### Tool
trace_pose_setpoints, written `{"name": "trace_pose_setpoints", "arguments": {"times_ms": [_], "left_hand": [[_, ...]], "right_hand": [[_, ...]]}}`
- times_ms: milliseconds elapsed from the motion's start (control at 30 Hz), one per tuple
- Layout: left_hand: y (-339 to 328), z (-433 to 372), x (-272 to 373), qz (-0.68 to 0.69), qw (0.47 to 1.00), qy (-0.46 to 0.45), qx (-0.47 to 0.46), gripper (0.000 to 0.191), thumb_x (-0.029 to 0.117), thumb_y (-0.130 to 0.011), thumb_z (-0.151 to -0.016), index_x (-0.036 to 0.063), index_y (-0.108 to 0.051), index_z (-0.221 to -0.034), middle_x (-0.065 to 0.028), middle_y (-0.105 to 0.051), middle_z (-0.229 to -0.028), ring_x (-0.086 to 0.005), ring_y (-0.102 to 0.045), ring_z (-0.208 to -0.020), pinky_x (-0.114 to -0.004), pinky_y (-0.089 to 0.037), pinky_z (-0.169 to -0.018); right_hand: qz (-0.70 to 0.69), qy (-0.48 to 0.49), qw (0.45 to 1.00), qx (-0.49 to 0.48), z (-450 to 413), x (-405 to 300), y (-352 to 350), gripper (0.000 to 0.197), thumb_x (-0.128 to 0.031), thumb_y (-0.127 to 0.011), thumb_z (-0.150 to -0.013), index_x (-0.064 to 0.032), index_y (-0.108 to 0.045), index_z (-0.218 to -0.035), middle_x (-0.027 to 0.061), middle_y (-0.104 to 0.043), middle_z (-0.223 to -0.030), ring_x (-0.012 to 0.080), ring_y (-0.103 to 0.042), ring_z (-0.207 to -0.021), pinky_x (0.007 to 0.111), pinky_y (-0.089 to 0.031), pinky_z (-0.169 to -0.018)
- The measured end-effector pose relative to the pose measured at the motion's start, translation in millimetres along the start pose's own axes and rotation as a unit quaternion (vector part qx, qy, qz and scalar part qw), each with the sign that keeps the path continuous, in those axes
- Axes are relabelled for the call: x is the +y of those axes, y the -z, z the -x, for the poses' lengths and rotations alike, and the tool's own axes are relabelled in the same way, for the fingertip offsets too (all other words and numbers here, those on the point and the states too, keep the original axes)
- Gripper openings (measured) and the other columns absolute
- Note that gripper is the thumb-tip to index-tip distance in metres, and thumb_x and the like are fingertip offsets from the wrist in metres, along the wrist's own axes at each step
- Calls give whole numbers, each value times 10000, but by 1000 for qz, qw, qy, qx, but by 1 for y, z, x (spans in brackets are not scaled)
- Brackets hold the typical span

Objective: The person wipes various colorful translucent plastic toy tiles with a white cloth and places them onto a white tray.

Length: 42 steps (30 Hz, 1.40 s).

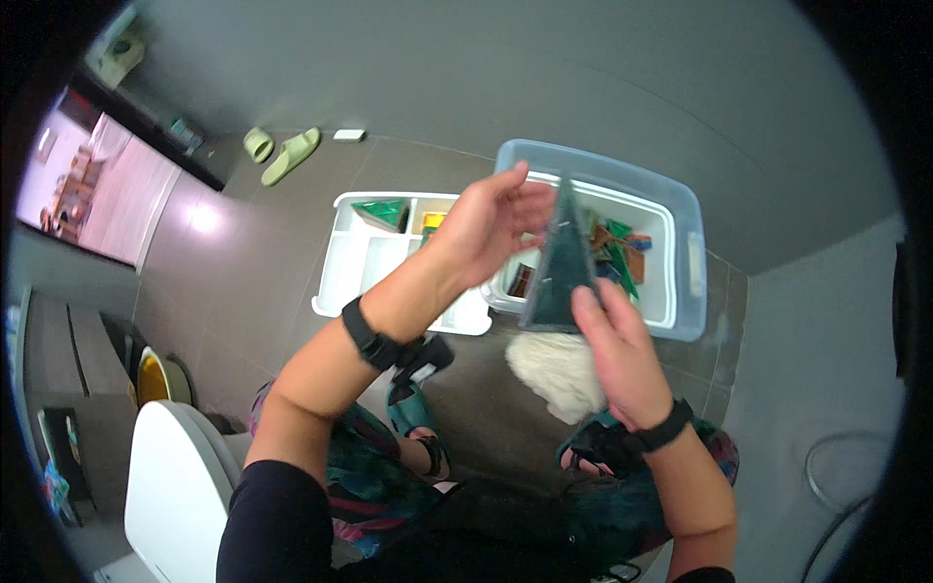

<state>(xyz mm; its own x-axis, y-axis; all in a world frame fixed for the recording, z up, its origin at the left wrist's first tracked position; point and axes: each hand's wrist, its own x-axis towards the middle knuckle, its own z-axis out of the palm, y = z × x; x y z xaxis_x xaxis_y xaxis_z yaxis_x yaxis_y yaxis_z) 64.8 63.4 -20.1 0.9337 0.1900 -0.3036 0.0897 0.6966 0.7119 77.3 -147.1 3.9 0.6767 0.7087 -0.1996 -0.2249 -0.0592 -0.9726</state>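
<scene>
My right hand (619, 350) grips a tall dark-green triangular tile (561, 277) by its lower right corner, thumb on its face. The tile's tip points away from me. Beside its upper left edge is my left hand (492, 226), palm turned up towards it, fingers apart; whether the fingertips touch it I cannot tell. Below both hands stands a clear plastic storage bin (689, 218) holding several coloured pieces (619, 251), partly covered by the tile. To its left lies a white compartment tray (342, 273) with green triangular pieces (383, 213) and a yellow piece (433, 221).
A cream cloth (554, 372) lies on the tiled floor just before the bin. A white toilet (175, 488) stands at my left, with a yellow-lined bucket (153, 375) behind it. Pale green slippers (291, 157) are by the grey wall (452, 73); a hose (816, 466) is at right.
</scene>
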Motion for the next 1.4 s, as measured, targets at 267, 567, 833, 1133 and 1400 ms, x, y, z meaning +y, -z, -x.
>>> {"name": "trace_pose_setpoints", "arguments": {"times_ms": [267,567,833,1133,1400], "left_hand": [[-25,100,-29,113,986,51,-115,546,356,-364,-1038,-55,-412,-1394,-250,-482,-1421,-376,-407,-1380,-507,-294,-1175],[-16,100,-60,35,999,-7,-37,492,330,-476,-1019,-63,-452,-1312,-238,-536,-1336,-334,-526,-1256,-463,-414,-1095],[-15,92,-76,0,1000,6,17,381,286,-480,-1043,-51,-566,-1200,-147,-665,-1143,-202,-653,-1029,-347,-521,-943],[-9,84,-71,-16,1000,10,23,425,296,-452,-1046,-68,-504,-1258,-198,-624,-1208,-265,-638,-1092,-390,-505,-986],[-9,84,-66,-15,999,-21,19,283,228,-492,-1043,-5,-556,-1192,-92,-660,-1080,-151,-643,-920,-300,-521,-856]], "right_hand": [[20,67,995,-71,20,30,-11,403,-336,-482,-1040,28,-560,-1196,134,-656,-1049,209,-617,-986,356,-481,-863],[259,99,960,-23,28,44,-7,694,-480,-645,-900,104,-452,-1223,331,-640,-1077,457,-646,-1015,465,-522,-862],[263,83,961,-18,26,49,-8,716,-439,-692,-864,95,-418,-1254,322,-643,-1078,444,-651,-1020,445,-529,-861],[219,9,976,-6,11,45,-4,726,-386,-783,-799,101,-495,-1255,232,-669,-1138,303,-662,-1074,366,-493,-937],[266,-18,964,8,4,40,3,577,-386,-768,-811,89,-556,-1060,258,-677,-1007,356,-679,-970,407,-511,-856]]}}
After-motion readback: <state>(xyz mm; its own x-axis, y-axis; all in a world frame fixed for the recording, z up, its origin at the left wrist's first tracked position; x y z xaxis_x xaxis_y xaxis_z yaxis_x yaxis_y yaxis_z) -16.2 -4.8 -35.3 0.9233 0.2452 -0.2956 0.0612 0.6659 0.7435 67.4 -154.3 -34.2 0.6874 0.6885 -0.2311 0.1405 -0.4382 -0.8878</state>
